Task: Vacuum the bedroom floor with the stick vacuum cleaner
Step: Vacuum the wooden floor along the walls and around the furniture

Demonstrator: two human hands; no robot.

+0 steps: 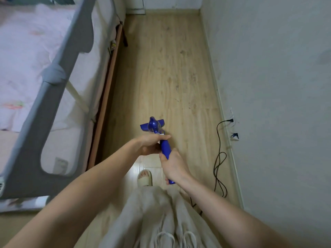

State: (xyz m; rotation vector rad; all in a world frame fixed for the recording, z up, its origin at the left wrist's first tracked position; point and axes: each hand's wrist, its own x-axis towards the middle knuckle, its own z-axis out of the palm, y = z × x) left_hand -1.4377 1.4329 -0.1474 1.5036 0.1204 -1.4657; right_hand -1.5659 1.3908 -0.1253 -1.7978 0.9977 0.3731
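1. Both hands gripped the blue stick vacuum cleaner (163, 140): the left hand (150, 143) curled round its shaft, the right hand (172, 165) wrapped round the handle.
2. The bed (35, 68) ran along the left.
3. The wooden floor (161, 68) carried the vacuum's head.
4. A black cord (219, 158) lay by the right wall.

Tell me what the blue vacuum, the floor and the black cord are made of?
The vacuum looks like glossy hard plastic: smooth blue molded curves with small highlights. The floor looks like wood or wood-look laminate: pale planks with grain streaks and a soft sheen; which one, I cannot tell. The cord is probably rubber or plastic coated: thin, black, bending in loose loops.
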